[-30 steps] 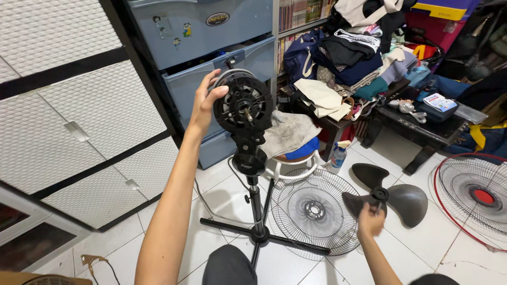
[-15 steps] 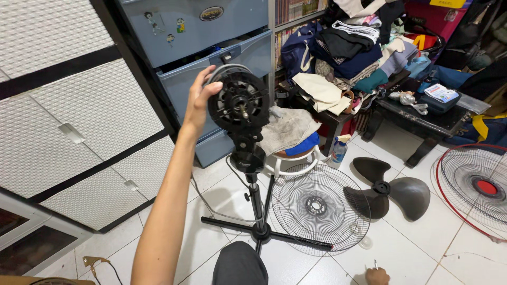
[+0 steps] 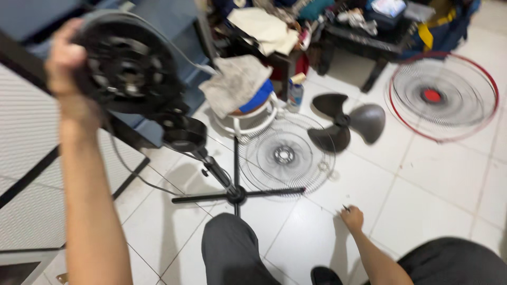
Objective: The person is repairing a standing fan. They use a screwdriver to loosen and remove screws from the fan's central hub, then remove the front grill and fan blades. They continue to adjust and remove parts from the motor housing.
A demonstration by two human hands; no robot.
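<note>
floor (image 3: 433, 179): white tiles, carries all the fan parts
fan motor head (image 3: 129, 66): black, round, blurred, top left, tilted on its stand; left hand on its left rim
stand (image 3: 232, 192): black pole running down from the motor head to a cross base on the floor, just in front of the person's knee
front grille (image 3: 443, 95): wire, red rim and red centre cap, flat on floor, far right, well apart from both hands
rear grille (image 3: 285, 155): plain wire, flat on floor, just right of the stand base, one base leg touching or overlapping it
fan blade (image 3: 346, 121): dark grey, three lobes, on floor between the two grilles
stool (image 3: 248, 113): white, behind the rear grille, grey cloth (image 3: 235, 82) draped over it
spray bottle (image 3: 294, 92): small, upright beside the stool
left hand (image 3: 66, 58): raised, fingers wrapped on the motor head's edge, gripping it
right hand (image 3: 352, 217): low on the floor, fingertips pinched together on a tiny dark item, too small to tell what
</note>
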